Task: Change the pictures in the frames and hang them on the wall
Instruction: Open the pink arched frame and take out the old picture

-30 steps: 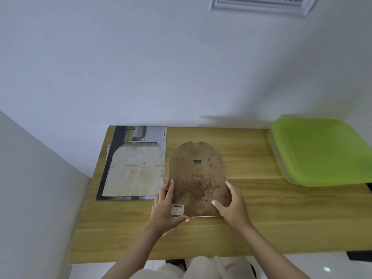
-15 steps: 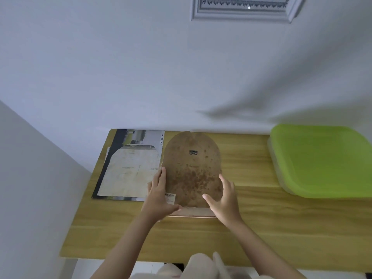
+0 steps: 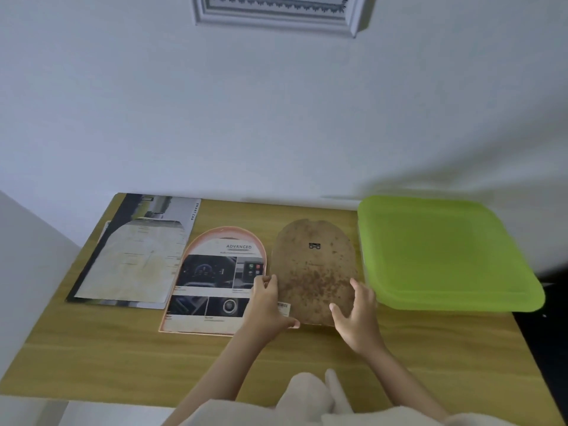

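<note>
A brown arch-shaped backing board (image 3: 313,269) with a small metal hanger and a barcode sticker lies on the wooden table (image 3: 430,358). My left hand (image 3: 266,305) grips its lower left edge and my right hand (image 3: 356,315) holds its lower right edge. Just left of it an arched pink frame (image 3: 212,284) lies flat, showing a car-interior picture headed "ADVANCED". Farther left, an arch-cut pale sheet (image 3: 135,262) rests on a magazine page (image 3: 163,207). A white ornate frame (image 3: 276,13) hangs on the wall above.
A clear box with a lime green lid (image 3: 442,253) stands at the table's right, close to the backing board. The white wall (image 3: 276,118) runs along the table's far edge. A white panel (image 3: 27,272) borders the table's left side.
The backing board has been lifted off the arched frame and shifted to the right in both hands, uncovering the picture underneath. The view has tilted up and moved.
</note>
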